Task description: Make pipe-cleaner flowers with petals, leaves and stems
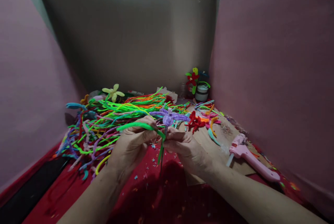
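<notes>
My left hand (135,142) pinches a bright green pipe cleaner (137,125), which bends across the stem below a purple pipe-cleaner flower (168,117). Closed on that flower's thin stem, just under the bloom, is my right hand (184,145). One end of the green pipe cleaner hangs down along the stem between both hands. The other end sticks out to the left past my left fingers. Both hands are close together above the red cloth, and the fingertips partly cover the stem.
A large heap of colourful pipe cleaners (120,112) spreads at the left. On cardboard (235,163) at the right lies a pink glue gun (250,159), near a red pipe-cleaner flower (195,122). Finished flowers (193,79) stand by a jar (201,93) at the back. Pink walls flank both sides.
</notes>
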Motion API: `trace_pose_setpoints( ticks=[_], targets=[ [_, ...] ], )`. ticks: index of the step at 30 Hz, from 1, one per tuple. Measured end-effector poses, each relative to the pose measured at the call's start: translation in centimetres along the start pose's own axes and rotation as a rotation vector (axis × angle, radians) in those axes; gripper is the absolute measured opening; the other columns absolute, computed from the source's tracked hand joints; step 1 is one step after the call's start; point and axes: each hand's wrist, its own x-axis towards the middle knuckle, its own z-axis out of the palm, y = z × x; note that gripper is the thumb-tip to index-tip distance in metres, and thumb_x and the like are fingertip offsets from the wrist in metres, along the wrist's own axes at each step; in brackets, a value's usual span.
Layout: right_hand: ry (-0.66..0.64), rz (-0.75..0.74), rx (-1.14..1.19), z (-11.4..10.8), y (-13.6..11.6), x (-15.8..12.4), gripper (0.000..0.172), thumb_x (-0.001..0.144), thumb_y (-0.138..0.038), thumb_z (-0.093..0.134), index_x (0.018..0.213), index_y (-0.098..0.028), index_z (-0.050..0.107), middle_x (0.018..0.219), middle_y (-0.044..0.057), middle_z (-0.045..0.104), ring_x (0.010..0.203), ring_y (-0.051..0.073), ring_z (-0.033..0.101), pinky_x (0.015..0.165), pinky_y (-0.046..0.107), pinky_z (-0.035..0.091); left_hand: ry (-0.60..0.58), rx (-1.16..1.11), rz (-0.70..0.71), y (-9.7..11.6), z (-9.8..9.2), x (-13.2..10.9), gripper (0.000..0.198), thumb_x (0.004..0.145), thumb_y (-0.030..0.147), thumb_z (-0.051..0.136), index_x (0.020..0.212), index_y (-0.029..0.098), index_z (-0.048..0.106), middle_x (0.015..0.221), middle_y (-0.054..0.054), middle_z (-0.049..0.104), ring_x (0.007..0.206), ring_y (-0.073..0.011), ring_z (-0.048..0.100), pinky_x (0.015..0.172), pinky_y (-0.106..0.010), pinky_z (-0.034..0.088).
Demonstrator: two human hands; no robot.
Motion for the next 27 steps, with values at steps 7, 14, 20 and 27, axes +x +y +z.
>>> trace_pose_setpoints(
  ticks=[7,14,20,27],
  targets=[
    [0.018,0.036,0.041,-0.2,0.2,0.1,0.007,0.065,-0.023,0.073,0.071,-0.026,0.073,0.09,-0.001,0.061,0.083,0.013,0.053,0.076,0.027,0.039,-0.15,0.146,0.118,0.1,-0.7,-0.1,0.007,0.06,0.015,0.074,0.064,0.015,0.068,0.074,-0.002,0.053,0.068,-0.0134,0.054,0.059,-0.023,0.046],
    [0.054,-0.027,-0.03,-0.3,0.4,0.3,0.005,0.065,-0.022,0.073,0.068,-0.026,0.072,0.085,-0.002,0.058,0.084,0.012,0.051,0.078,0.026,0.039,-0.141,0.149,0.081,0.0,-1.1,0.0,0.013,0.057,0.01,0.075,0.067,0.017,0.069,0.083,-0.002,0.058,0.078,-0.015,0.056,0.068,-0.024,0.048],
    [0.206,-0.068,-0.074,-0.1,-0.1,0.5,0.004,0.066,-0.021,0.071,0.069,-0.024,0.071,0.083,-0.001,0.058,0.079,0.012,0.05,0.076,0.026,0.038,-0.104,0.129,0.031,-0.1,-1.0,0.3,0.018,0.063,0.017,0.073,0.08,0.019,0.068,0.076,0.0,0.064,0.071,-0.0123,0.06,0.068,-0.023,0.048],
    [0.42,-0.078,-0.027,0.1,-1.1,0.7,0.006,0.059,-0.021,0.074,0.061,-0.021,0.069,0.066,-0.004,0.056,0.063,0.011,0.045,0.062,0.025,0.035,-0.093,0.551,0.052,-2.3,-0.2,0.1,0.033,0.073,0.029,0.066,0.101,0.017,0.055,0.096,-0.005,0.066,0.089,-0.0181,0.063,0.079,-0.029,0.049]
  ],
)
